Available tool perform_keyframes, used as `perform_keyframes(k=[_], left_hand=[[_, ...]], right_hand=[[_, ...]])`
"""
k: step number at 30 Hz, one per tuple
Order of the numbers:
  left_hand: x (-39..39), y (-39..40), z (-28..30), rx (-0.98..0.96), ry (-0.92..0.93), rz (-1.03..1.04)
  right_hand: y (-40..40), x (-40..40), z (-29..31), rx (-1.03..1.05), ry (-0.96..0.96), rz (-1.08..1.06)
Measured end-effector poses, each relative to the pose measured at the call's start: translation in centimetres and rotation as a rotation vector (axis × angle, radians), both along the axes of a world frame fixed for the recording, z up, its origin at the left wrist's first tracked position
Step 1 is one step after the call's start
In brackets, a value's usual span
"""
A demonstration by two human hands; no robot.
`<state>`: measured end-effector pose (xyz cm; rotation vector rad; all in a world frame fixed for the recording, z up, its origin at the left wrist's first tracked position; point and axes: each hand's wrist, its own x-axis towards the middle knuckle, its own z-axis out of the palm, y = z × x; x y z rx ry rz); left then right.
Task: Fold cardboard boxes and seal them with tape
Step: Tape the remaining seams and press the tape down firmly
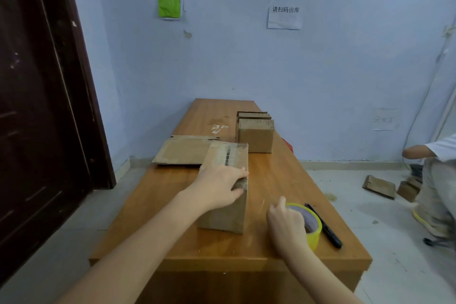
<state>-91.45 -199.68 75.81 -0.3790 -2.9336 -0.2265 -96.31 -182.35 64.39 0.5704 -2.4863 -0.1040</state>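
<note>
Left hand [219, 186] lies spread over the near top edge of the brown folded cardboard box [225, 190], fingers curled over the taped seam, pinning it mid-table on the long orange-brown wooden table [276, 180]. Right hand [287, 226] grips the yellow roll of clear tape [311, 226], just right of the box, beside a black marker pen [323, 224]. A flattened brown carton [181, 150] waits at far left. Good form here means keeping that downward pressure so the flaps stay flush, then rubbing the strip flat down the side.
</note>
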Motion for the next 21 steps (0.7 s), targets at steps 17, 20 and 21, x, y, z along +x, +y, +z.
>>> perform_keyframes(k=[17,20,21], left_hand=[[1.1,-3.9,0.9,0.103,0.031,-0.075],[2.1,-6.8,0.3,0.057,-0.011,-0.023],[2.4,-7.6,-0.3,0.057,-0.031,-0.022]], right_hand=[[-2.0,2.2,10.5,-0.208,-0.363,0.49],[-2.0,1.9,9.4,-0.166,-0.328,0.507],[-2.0,1.8,9.1,-0.17,-0.324,0.518]])
